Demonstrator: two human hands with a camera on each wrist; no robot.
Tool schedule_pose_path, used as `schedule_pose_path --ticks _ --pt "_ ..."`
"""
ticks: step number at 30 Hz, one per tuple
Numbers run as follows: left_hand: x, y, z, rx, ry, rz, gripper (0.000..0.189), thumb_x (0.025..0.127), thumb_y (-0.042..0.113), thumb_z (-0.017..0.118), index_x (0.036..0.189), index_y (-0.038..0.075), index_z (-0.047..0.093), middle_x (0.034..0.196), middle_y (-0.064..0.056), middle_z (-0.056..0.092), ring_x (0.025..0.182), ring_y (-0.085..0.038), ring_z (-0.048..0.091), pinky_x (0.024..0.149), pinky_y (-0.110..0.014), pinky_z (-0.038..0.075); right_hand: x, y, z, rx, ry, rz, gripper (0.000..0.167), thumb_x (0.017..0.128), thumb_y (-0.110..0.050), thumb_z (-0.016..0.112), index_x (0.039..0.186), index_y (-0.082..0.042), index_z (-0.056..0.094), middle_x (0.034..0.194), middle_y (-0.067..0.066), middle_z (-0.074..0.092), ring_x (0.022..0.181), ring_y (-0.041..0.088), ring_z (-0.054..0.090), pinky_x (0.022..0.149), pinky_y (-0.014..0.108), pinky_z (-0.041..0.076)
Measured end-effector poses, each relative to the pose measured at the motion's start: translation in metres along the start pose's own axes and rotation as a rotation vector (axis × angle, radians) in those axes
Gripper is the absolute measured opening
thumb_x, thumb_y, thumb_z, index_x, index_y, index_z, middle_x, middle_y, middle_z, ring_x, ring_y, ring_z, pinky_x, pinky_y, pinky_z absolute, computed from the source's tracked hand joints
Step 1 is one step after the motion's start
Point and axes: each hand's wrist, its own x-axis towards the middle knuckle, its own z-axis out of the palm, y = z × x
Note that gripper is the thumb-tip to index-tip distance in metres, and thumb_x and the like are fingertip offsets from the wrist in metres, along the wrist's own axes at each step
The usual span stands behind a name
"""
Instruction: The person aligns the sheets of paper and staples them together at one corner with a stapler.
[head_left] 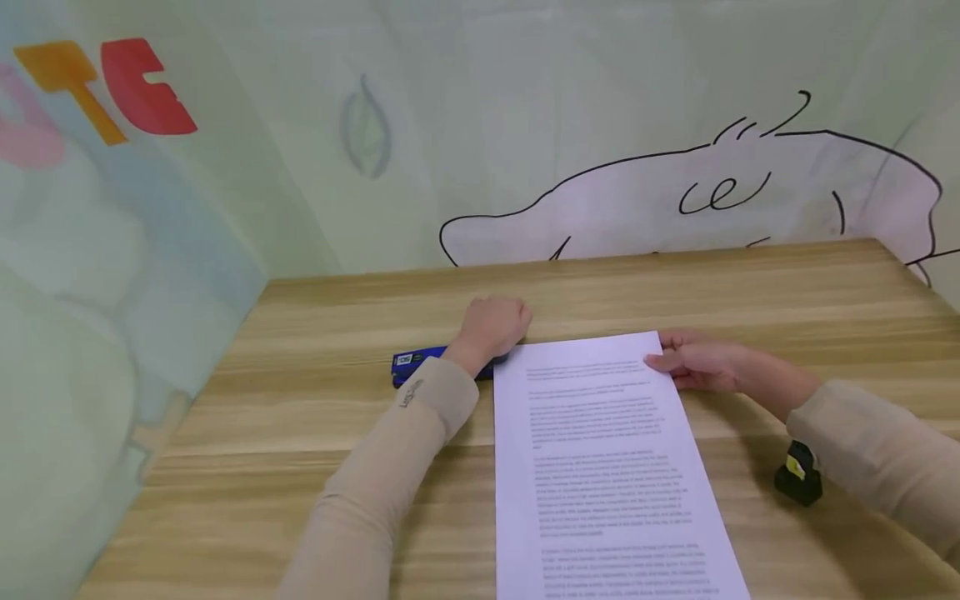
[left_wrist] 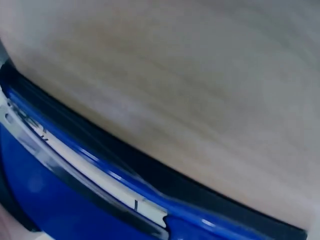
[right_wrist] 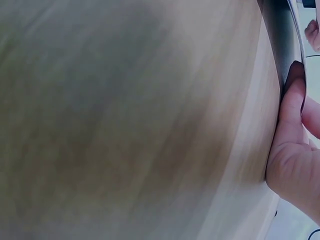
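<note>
A blue stapler [head_left: 422, 363] with a black base lies on the table, its right end at the top left corner of a printed sheet of paper [head_left: 600, 467]. My left hand [head_left: 493, 323] is curled over that end of the stapler and hides part of it. Close up in the left wrist view, the stapler [left_wrist: 85, 190] shows a metal strip and a white scale along its side. My right hand [head_left: 701, 362] pinches the top right edge of the paper, thumb on top. In the right wrist view, the fingers [right_wrist: 292, 110] hold the slightly raised paper edge.
A small black object with a yellow label [head_left: 798, 475] stands on the wooden table [head_left: 315, 467], beside my right sleeve. Beyond the table's back edge hangs a pale printed backdrop [head_left: 465, 125] with cartoon drawings.
</note>
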Motion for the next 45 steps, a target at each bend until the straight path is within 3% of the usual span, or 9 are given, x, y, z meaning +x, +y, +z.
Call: schedule_pose_path --ticks 3,5,13,20,23,29,36,45 --pt "-0.001 0.001 -0.002 0.029 0.004 0.007 0.048 0.099 0.031 0.032 0.055 0.014 0.041 0.053 0.002 0.038 0.054 -0.015 0.044 0.053 -0.027 0.037 -0.002 0.000 0.002 0.005 0.001 -0.009 0.028 0.095 -0.009 0.052 0.119 0.003 0.043 0.093 0.002 0.068 0.082 0.014 0.063 0.075 0.029 0.052" --pt "-0.002 0.001 -0.004 0.062 -0.012 0.010 0.050 0.099 0.032 0.031 0.053 0.014 0.039 0.051 0.002 0.036 0.051 -0.013 0.042 0.048 -0.026 0.033 -0.003 -0.001 0.003 0.005 0.005 -0.011 0.029 0.095 -0.010 0.052 0.120 0.003 0.042 0.093 0.002 0.067 0.083 0.014 0.063 0.075 0.029 0.052" --pt "-0.005 0.001 -0.010 0.105 -0.071 0.014 0.050 0.101 0.033 0.030 0.056 0.014 0.041 0.054 0.002 0.037 0.050 -0.013 0.042 0.046 -0.025 0.031 -0.007 -0.003 0.007 0.001 0.015 0.001 0.032 0.096 -0.009 0.051 0.123 0.003 0.040 0.095 0.003 0.067 0.084 0.015 0.063 0.076 0.030 0.051" --pt "-0.006 0.009 -0.007 0.156 -0.093 0.014 0.049 0.101 0.034 0.030 0.058 0.014 0.042 0.060 0.000 0.042 0.058 -0.015 0.048 0.051 -0.029 0.039 -0.016 -0.002 0.008 0.011 0.021 0.030 0.031 0.095 -0.009 0.051 0.122 0.002 0.041 0.095 0.003 0.067 0.084 0.016 0.062 0.077 0.031 0.051" --pt "-0.007 0.007 -0.008 0.127 -0.099 0.014 0.048 0.100 0.033 0.030 0.058 0.014 0.043 0.061 0.000 0.044 0.060 -0.016 0.050 0.052 -0.030 0.041 -0.015 -0.002 0.009 0.016 0.012 0.036 0.031 0.095 -0.009 0.052 0.122 0.002 0.041 0.095 0.004 0.067 0.084 0.017 0.062 0.077 0.031 0.051" --pt "-0.007 -0.003 -0.003 0.064 -0.122 -0.049 0.047 0.100 0.032 0.032 0.057 0.014 0.042 0.061 -0.001 0.044 0.062 -0.017 0.050 0.055 -0.030 0.039 -0.002 -0.002 0.012 -0.006 -0.016 0.013 0.036 0.094 -0.010 0.053 0.125 0.003 0.040 0.096 0.003 0.067 0.085 0.015 0.062 0.077 0.030 0.051" --pt "-0.005 -0.002 -0.002 0.033 -0.104 -0.010 0.048 0.099 0.032 0.029 0.056 0.015 0.040 0.057 0.001 0.039 0.056 -0.015 0.044 0.051 -0.027 0.033 -0.003 -0.004 0.007 -0.031 0.030 0.024 0.035 0.095 -0.007 0.050 0.126 0.005 0.038 0.092 0.002 0.067 0.083 0.015 0.062 0.075 0.030 0.051" --pt "-0.015 -0.007 -0.008 -0.040 -0.070 -0.058 0.047 0.099 0.030 0.030 0.055 0.014 0.039 0.055 0.001 0.037 0.053 -0.014 0.040 0.051 -0.027 0.032 -0.001 -0.005 0.013 -0.018 -0.006 0.008 0.036 0.095 -0.010 0.052 0.125 0.005 0.039 0.094 0.003 0.067 0.083 0.015 0.063 0.075 0.030 0.051"
